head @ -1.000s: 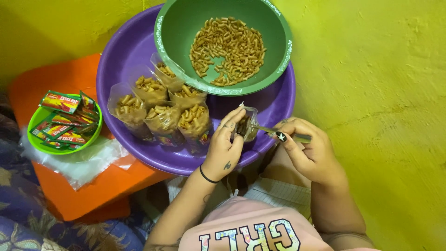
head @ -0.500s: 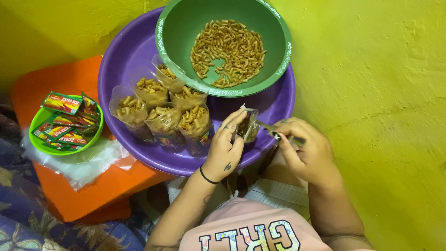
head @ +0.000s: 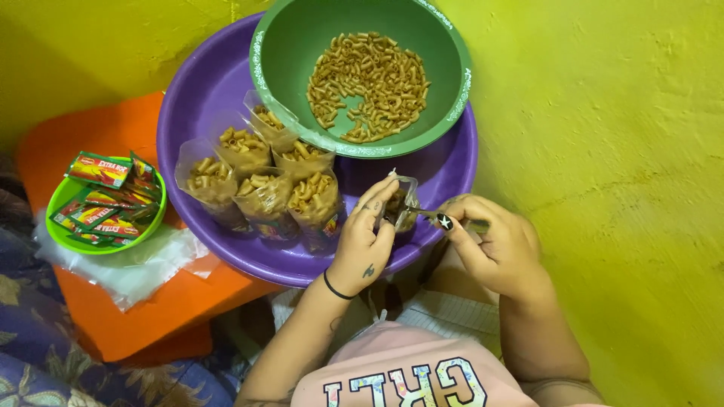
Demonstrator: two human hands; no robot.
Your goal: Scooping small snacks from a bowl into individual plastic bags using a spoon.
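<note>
while both hands (head: 430, 234) pinch it, pasta bag (head: 400, 203) stands upright.

Head view, steeply downward, close.

I see five clear filled pasta bags (head: 260, 185) clustered left in the purple basin (head: 204, 90), one small clear bag (head: 400, 202) near centre, and red-green sachets (head: 105, 197) far left.

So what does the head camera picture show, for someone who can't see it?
A left hand holds a small clear bag of pasta while the right hand works a spoon into it, over a purple basin holding filled bags and a green bowl.
</note>
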